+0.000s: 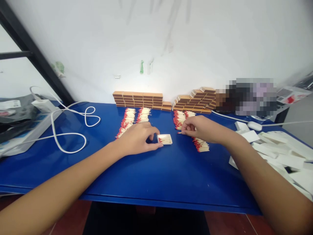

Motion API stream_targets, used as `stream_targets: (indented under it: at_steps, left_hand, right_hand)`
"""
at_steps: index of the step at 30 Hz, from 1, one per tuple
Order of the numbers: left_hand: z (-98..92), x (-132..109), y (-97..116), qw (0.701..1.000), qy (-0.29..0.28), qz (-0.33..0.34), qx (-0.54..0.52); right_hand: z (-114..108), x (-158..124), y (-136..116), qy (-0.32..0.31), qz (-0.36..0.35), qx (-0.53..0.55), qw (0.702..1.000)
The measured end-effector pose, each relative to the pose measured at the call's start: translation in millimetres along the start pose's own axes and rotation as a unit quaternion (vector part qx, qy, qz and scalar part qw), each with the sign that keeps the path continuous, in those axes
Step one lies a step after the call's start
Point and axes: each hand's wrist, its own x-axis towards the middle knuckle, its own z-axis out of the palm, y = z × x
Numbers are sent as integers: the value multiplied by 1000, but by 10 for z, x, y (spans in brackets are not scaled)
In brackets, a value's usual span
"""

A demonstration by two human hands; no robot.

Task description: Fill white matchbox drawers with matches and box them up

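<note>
A small white matchbox tray with some red-tipped matches inside lies on the blue table. My left hand grips its left end between thumb and fingers. To the right, my right hand is closed in a pinch on a match, its red tip pointing left. Piles of matches lie behind and beside my right hand, with another bunch just below it. More rows of matches lie behind my left hand, which partly covers them.
Stacked brown matchboxes stand along the wall, with a second, uneven stack to the right. White empty trays are heaped at the right. A white cable loops over the left side, near a plastic bag.
</note>
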Motion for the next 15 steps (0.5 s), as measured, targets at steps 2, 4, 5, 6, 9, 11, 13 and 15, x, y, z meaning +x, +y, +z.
stream_targets:
  at_steps: [2, 4, 5, 6, 9, 11, 13, 15]
  left_hand:
    - [-1, 0, -2, 1000, -1, -1, -1]
    - [-3, -2, 2, 1000, 0, -2, -2]
    - [-4, -3, 7, 1000, 1, -3, -2]
    - [-4, -4, 12, 1000, 1, -4, -3]
    - [2, -7, 24, 1000, 0, -2, -4]
    - [9, -7, 23, 1000, 0, 2, -3]
    - [15, -7, 17, 1000, 2, 5, 1]
    - [15, -6, 12, 1000, 4, 4, 5]
  right_hand:
    - [5, -4, -11, -10, -2, 0, 1000]
    - [5, -14, -50, -7, -14, 1, 1000]
    - [7, -22, -84, 1, -22, 5, 1000]
    - [15, -29, -129, 15, -33, 14, 999]
    - [96, -49, -306, 57, -75, 62, 994]
    - [198, -56, -426, 69, -102, 86, 989]
    - [295, -61, -515, 69, -117, 82, 987]
    - [334, -66, -553, 61, -125, 70, 988]
